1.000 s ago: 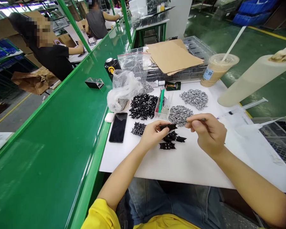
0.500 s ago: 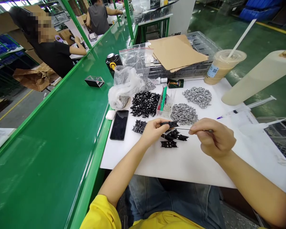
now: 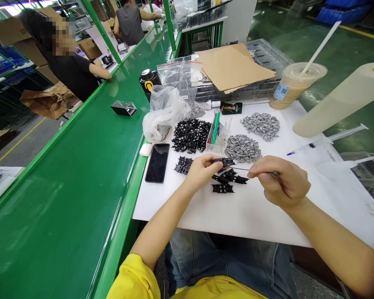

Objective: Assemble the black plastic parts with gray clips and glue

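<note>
So, the left hand (image 3: 201, 172) is closed around a small black plastic part (image 3: 222, 161), pinching it between thumb and fingers, just above the white work surface (image 3: 237, 216). The right hand (image 3: 279, 182) is closed too, pinching a thin metal pick (image 3: 241, 169). Its tip points at the part and sits right beside it, but I can't tell if they're actually touching. Under the hands there's a loose bunch of black parts (image 3: 229, 177), with a small pile of black pieces (image 3: 183, 165) off to the left. Further up the surface are a big heap of black clips (image 3: 190, 136), two heaps of grey metal bits (image 3: 243, 148), a clear plastic tray (image 3: 216, 143) with green tools in it, and a phone (image 3: 157, 163) lying face up near the edge. Behind those are a crumpled plastic bag (image 3: 165, 116), a sheet of brown cardboard (image 3: 233, 68) and a plastic drink cup (image 3: 296, 85) with a straw. A syringe (image 3: 345, 135) lies out to the right.
</note>
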`<state>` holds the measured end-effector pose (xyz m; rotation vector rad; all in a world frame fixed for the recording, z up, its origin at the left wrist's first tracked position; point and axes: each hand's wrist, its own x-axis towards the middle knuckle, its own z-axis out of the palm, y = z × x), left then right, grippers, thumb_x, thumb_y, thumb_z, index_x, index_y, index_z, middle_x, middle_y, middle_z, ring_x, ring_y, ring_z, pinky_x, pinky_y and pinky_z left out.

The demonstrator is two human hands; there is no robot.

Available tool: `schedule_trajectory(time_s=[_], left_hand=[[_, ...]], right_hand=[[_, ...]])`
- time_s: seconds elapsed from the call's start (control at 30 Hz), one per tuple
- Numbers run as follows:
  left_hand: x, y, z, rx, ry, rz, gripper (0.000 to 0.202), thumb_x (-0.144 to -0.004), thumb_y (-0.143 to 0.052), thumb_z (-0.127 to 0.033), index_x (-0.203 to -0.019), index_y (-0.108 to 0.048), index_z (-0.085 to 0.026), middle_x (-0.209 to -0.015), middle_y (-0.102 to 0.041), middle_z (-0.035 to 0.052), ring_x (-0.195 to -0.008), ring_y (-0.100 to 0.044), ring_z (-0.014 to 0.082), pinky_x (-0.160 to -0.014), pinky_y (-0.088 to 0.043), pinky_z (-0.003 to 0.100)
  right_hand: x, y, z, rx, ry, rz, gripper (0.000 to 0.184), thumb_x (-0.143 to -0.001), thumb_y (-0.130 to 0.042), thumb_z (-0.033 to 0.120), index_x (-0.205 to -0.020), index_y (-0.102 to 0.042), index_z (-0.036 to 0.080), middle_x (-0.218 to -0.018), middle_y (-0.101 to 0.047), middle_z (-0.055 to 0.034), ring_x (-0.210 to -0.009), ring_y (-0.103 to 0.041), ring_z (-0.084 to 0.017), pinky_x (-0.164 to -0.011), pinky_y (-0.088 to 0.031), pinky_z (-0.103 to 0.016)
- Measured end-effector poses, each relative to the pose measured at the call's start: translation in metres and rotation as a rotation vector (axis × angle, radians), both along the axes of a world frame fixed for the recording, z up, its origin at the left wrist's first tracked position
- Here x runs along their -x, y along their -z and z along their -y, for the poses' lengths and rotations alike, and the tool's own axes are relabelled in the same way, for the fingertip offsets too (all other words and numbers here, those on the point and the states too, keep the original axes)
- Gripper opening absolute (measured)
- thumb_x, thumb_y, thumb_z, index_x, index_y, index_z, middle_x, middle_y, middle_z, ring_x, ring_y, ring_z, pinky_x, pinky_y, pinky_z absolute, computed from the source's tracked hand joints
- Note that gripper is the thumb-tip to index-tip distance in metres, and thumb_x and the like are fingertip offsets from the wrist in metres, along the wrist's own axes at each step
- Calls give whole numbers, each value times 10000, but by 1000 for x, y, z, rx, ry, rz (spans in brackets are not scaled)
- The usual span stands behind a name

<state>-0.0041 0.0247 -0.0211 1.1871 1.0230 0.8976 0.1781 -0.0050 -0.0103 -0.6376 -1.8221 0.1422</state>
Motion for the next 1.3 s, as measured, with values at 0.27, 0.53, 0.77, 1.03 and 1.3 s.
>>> schedule_trajectory(time_s=[0.27,0.53,0.77,1.03,1.3], left_hand=[[1,2,0,-36,6,-109,167,-746,-591,-216,-861,-685,-141,-801,-708,37,-699,-599,132,-652,-439,244],[2,-2,6,-552,97,-562,225,-764,-580,-192,-955,-698,-213,-1004,-713,31,-972,-600,209,-898,-428,341],[1,4,6,-619,187,-759,233,-814,-585,-283,-1012,-694,-230,-1109,-671,46,-1079,-567,231,-987,-378,377],[11,-4,1,-620,30,-893,238,-881,-496,-268,-1010,-679,-188,-1022,-699,57,-986,-600,226,-911,-424,360],[40,-16,-1,-448,-117,-1403,284,-788,-541,-269,-1038,-652,-192,-1088,-615,122,-1067,-522,339,-856,-428,448]], right_hand=[[0,4,0,58,-24,-114,174,-871,-497,152,-920,-631,251,-635,-623,5,-546,-580,-142,-473,-457,-287],[3,1,-23,465,166,-284,190,-928,-457,358,-942,-619,260,-750,-665,-18,-616,-596,-150,-514,-468,-292],[14,4,-44,615,141,-126,292,-930,-439,403,-1115,-581,227,-906,-698,-42,-785,-651,-147,-642,-518,-282],[-34,-11,-33,676,302,195,305,-870,-516,402,-1096,-648,246,-932,-724,-44,-748,-667,-188,-586,-497,-299],[-119,0,-31,940,530,692,160,-703,-627,376,-769,-717,262,-713,-710,-23,-549,-628,-213,-426,-418,-297]])
